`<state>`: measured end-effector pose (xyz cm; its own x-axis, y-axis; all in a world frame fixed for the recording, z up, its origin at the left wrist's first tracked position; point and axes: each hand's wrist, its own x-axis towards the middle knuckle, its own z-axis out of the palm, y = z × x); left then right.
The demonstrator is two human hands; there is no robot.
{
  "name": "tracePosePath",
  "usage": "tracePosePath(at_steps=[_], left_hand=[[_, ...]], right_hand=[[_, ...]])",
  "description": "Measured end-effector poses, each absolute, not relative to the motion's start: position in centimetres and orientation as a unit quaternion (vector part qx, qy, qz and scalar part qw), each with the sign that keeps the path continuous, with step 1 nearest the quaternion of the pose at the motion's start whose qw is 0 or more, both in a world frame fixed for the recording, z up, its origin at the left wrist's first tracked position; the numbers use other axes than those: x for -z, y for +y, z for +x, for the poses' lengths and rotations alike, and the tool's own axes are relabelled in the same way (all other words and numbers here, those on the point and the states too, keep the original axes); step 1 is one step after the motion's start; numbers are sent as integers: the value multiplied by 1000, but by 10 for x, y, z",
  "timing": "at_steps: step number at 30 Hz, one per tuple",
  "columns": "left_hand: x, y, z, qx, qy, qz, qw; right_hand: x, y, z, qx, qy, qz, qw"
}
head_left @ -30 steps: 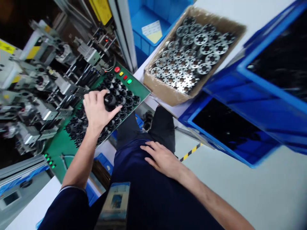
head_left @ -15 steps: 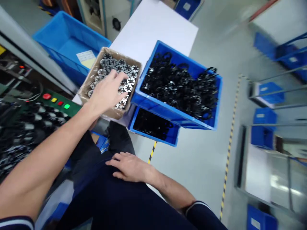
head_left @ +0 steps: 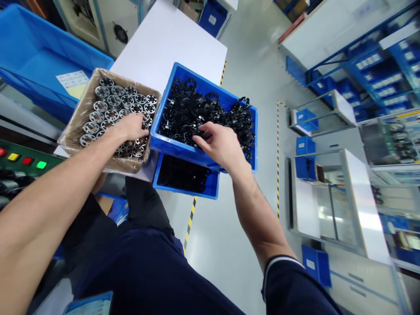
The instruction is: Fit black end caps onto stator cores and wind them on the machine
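Note:
My left hand (head_left: pixel 133 127) is in the cardboard box (head_left: pixel 72 114), over its front right part, fingers curled down on the silver ring-shaped parts (head_left: pixel 114 102). What its fingertips hold, if anything, is hidden. Over the blue bin (head_left: pixel 205 159) of black plastic parts (head_left: pixel 210 107), my right hand (head_left: pixel 220 143) has its thumb and forefinger apart at the near side of the heap, fingertips touching or just above black parts. The box and bin stand side by side on a white table (head_left: pixel 170 33).
A lower blue bin (head_left: pixel 183 174) with black parts sits beneath the bin's front edge. Another blue bin (head_left: pixel 42 57) is at the far left, above a green panel (head_left: pixel 33 161) with lit buttons. Racks and carts stand at the right.
My right hand has risen from my lap to the bin of black parts. My left hand is still in the box, its fingers now more curled. The view has swung right.

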<state>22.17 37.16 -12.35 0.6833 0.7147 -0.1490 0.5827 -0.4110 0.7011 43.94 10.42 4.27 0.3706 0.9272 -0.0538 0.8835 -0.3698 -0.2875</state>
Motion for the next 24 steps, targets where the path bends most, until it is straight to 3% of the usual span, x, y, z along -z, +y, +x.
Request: tracePosePath(at_steps=[2,5,10,13,17,22,24], left_hand=[[116,357,200,-106,418,782,449],[96,314,152,-192,414,621,637],[69,195,68,-267,411,380,784],[76,115,30,-270,442,252,817],[96,37,-11,-257,472,223,813],[103,6,-52,-283,480,164,814],[99,9,-61,-296,470,166,815]], right_hand=[[-29,134,440,-116,-536,-836,31],[-19,156,438,-139,-537,-831,-26],[-19,149,444,-118,-544,-831,24],[-18,138,450,-123,-526,-838,78],[-14,123,456,-134,-524,-832,124],[-9,121,475,-64,-522,-824,210],[-10,126,485,-41,-552,-808,201]])
